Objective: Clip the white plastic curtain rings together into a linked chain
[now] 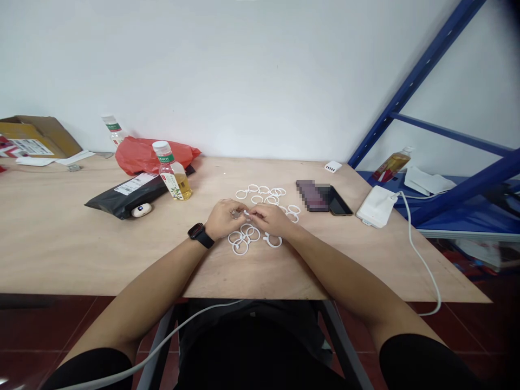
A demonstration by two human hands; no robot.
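My left hand [225,219], with a black watch on its wrist, meets my right hand [274,219] just above the table. The fingers of both are closed in a pinch around one white ring [246,213], mostly covered by the fingertips. Several white plastic rings with small knobs, like curtain rings, lie about them. A linked group [240,247] is below my left hand. Close under my right hand rests another ring [274,241]. More rings [264,190] are spread beyond the fingers, and two overlap [293,209] to the right.
On the left stand a drink bottle [175,176], a black parcel [122,200], a white earbud case [141,210] and a red bag [138,154]. Two phones [339,201] lie right of the rings. A white charger [376,207] trails a cable past the table's right edge, beside a blue rack [410,76].
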